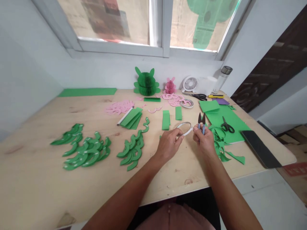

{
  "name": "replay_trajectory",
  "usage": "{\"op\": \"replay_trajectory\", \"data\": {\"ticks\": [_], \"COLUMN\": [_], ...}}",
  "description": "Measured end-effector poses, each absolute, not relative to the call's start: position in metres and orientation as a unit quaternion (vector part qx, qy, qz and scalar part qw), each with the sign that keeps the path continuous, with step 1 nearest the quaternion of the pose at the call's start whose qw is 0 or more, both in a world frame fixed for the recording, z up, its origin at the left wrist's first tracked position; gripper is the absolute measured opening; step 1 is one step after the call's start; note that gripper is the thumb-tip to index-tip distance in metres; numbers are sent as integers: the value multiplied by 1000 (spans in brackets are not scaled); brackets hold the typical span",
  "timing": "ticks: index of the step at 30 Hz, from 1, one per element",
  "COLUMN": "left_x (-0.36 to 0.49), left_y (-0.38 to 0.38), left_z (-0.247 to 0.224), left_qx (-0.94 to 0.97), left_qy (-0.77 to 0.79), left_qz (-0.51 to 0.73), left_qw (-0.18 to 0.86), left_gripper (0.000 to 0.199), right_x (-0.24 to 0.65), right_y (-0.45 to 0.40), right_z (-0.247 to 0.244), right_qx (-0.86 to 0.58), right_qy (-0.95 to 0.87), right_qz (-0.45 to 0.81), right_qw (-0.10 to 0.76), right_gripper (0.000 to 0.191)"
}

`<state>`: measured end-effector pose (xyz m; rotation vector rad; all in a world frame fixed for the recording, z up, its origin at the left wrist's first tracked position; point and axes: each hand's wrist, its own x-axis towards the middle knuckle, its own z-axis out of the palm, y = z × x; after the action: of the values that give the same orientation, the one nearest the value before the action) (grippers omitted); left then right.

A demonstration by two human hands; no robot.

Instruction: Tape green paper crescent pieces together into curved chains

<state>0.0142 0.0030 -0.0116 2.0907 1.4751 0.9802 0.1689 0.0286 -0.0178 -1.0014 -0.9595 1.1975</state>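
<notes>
My left hand pinches the edge of a thin roll of clear tape above the wooden table. My right hand grips small spring snips with black blades pointing up and blue handles. The two hands are close together, with the tape and the snips almost touching. Left of my hands lie several curved green paper pieces in loose rows. Torn green scraps lie just right of my right hand, on and beside a green paper sheet.
A black phone overhangs the table's right edge. At the back stand a green honeycomb paper turtle, a pink paper rabbit, a small white fan and a glass bottle. Black-handled scissors lie on the green sheet.
</notes>
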Motion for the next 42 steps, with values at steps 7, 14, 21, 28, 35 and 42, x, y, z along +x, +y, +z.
{"op": "replay_trajectory", "data": {"ticks": [7, 14, 21, 28, 35, 42], "left_x": [12, 12, 12, 13, 12, 12], "left_y": [6, 10, 7, 6, 8, 8], "left_z": [-15, -17, -16, -19, -20, -21], "left_qx": [736, 716, 722, 750, 740, 729], "left_qy": [536, 548, 526, 501, 496, 489], "left_qz": [356, 371, 391, 386, 403, 423], "left_qw": [211, 223, 221, 194, 209, 225], "left_gripper": [7, 7, 29, 34, 35, 33], "right_x": [169, 167, 166, 166, 166, 165], "right_y": [28, 23, 22, 23, 22, 17], "right_z": [-24, -24, -19, -19, -19, -16], "right_qx": [-438, -429, -430, -429, -456, -464], "right_qy": [-464, -483, -488, -480, -468, -488], "right_qz": [468, 453, 447, 443, 429, 400], "right_qw": [612, 615, 614, 624, 624, 622], "right_gripper": [27, 26, 26, 24, 28, 28]}}
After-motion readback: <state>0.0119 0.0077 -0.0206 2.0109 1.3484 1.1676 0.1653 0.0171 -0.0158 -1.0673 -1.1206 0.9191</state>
